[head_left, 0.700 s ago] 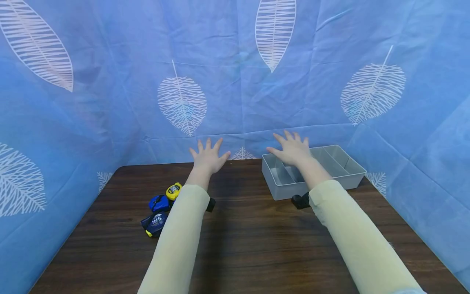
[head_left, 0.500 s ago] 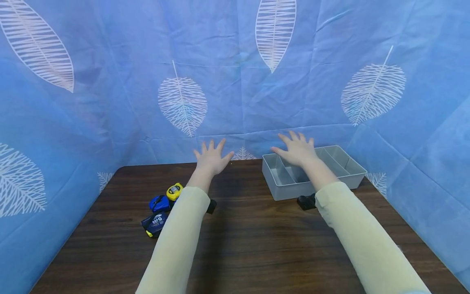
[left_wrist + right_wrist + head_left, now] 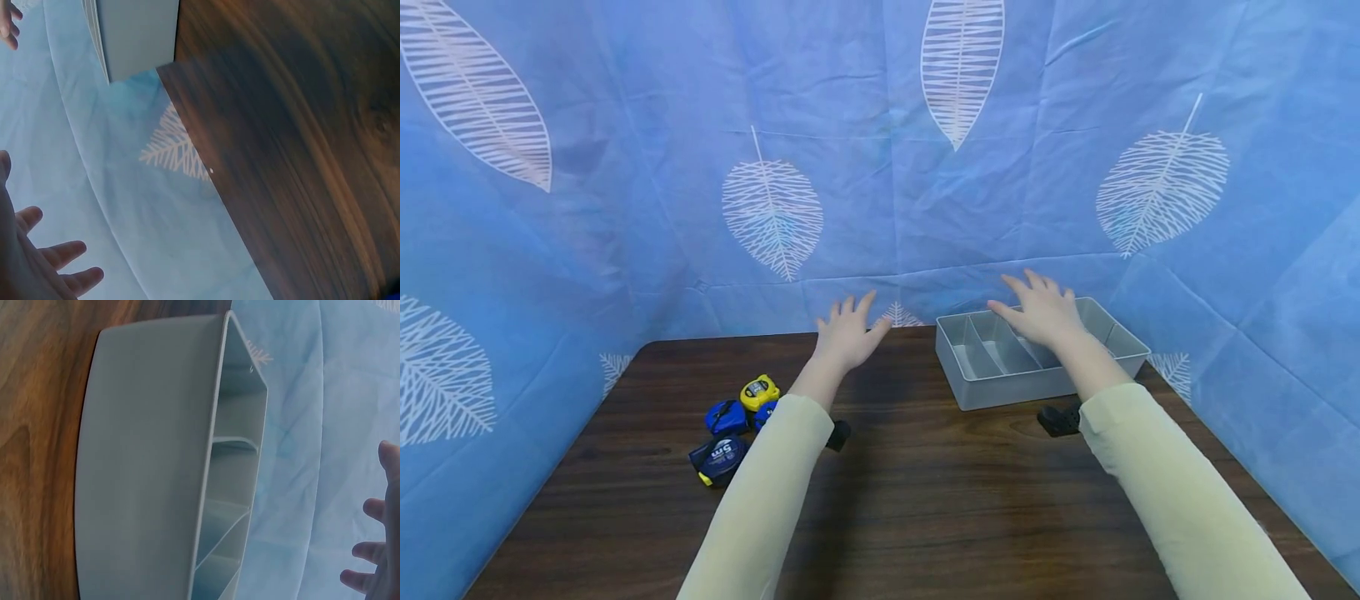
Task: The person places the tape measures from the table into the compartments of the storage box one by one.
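Fingers spread, my left hand (image 3: 844, 337) is held above the back of the table and touches nothing. My right hand (image 3: 1043, 315), also with straight, spread fingers, hovers over the grey divided box (image 3: 1015, 390) and hides some of its compartments. Left of my left forearm lie a yellow tape measure (image 3: 760, 392), a blue tape measure (image 3: 726, 417) and a dark blue tape measure (image 3: 720, 458) marked 5m. Another blue item (image 3: 764, 414) is partly covered by the sleeve. In the right wrist view, the right hand (image 3: 381, 534) stands apart from the box's open top.
The dark wood table (image 3: 925, 500) ends at a blue leaf-print cloth (image 3: 865, 167) behind and on both sides. A black strap mount (image 3: 1060, 420) sits under the right wrist, and another (image 3: 838, 435) is by the left.
Both hands have shifted right and slightly down, the right one further over the box. More of the blue item beside the left sleeve shows. Box and tape measures have stayed put.
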A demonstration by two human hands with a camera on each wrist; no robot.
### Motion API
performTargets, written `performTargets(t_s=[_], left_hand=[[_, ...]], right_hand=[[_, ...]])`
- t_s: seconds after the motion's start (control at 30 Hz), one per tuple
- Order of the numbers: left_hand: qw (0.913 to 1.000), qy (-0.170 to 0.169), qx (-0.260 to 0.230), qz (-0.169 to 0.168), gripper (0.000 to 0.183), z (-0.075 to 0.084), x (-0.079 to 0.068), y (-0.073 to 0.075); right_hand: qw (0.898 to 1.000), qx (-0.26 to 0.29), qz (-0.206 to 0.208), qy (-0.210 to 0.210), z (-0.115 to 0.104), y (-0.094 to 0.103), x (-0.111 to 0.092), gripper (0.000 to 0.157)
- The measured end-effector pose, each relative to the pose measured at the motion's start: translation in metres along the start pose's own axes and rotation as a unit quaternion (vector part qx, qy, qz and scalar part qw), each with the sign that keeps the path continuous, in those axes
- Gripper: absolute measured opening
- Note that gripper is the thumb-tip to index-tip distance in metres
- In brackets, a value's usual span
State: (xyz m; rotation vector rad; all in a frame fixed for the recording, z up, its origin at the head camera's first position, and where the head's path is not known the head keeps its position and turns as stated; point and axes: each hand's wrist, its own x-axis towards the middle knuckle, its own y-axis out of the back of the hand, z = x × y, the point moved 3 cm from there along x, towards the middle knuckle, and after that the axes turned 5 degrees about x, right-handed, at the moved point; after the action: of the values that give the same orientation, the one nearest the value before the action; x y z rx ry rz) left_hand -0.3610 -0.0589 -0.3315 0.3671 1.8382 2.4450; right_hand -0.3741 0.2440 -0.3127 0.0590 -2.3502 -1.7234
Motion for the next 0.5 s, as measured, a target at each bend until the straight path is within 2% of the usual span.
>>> performTargets(t_s=[0.23, 0.5], left_hand=[[0.9985, -0.028, -0.044, 0.012, 0.069, 0.017, -0.005, -0.003], [0.9941, -0.045, -0.096, 0.024, 0.068, 0.03, -0.01, -0.01]], right_hand=[[1.0, 0.012, 0.019, -0.005, 0.022, 0.004, -0.009, 0.089], [0.999, 0.028, 0.038, -0.007, 0.04, 0.008, -0.02, 0.086]])
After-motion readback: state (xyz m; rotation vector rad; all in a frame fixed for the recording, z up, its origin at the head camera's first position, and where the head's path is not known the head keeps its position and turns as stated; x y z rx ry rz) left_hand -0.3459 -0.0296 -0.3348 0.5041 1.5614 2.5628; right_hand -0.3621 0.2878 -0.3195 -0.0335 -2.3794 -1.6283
